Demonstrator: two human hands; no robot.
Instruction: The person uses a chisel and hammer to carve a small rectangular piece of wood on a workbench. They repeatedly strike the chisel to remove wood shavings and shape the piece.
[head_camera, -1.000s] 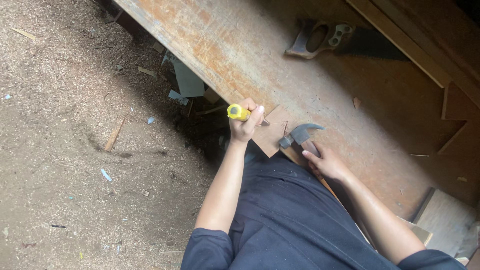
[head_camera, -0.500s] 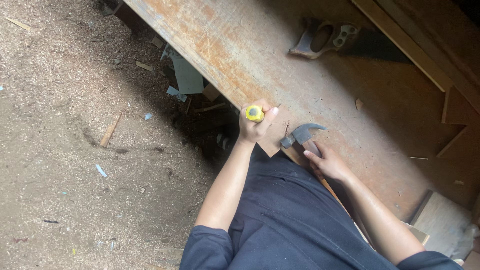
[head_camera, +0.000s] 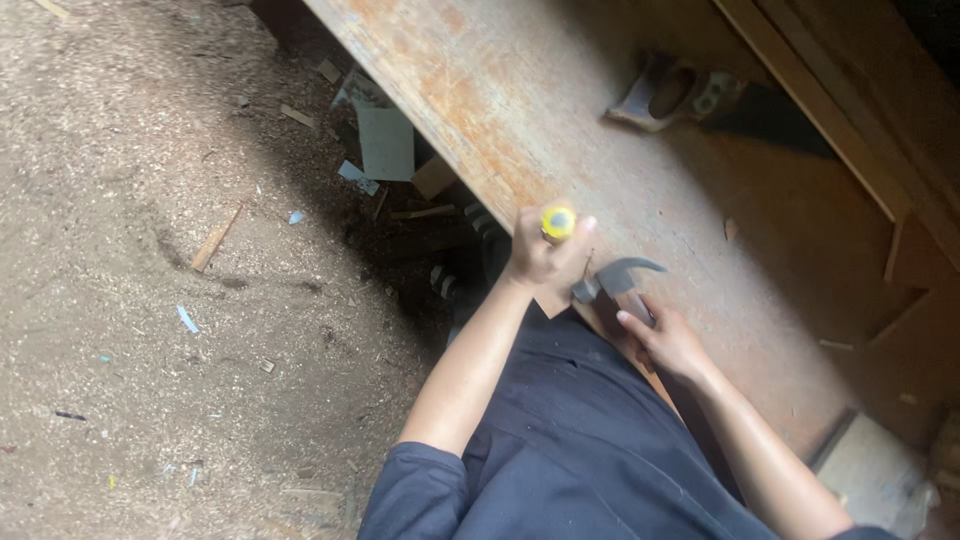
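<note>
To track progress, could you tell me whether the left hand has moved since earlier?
Yes: the left hand, gripping a yellow-capped handle, has shifted nearer the saw handle.

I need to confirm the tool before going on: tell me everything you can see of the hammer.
The claw hammer has a dark grey metal head with a curved claw pointing right, over the worn wooden bench. Its handle ends in a yellow butt with a dark centre, gripped in the left hand. The right hand lies just beside the head; contact is unclear.
</note>
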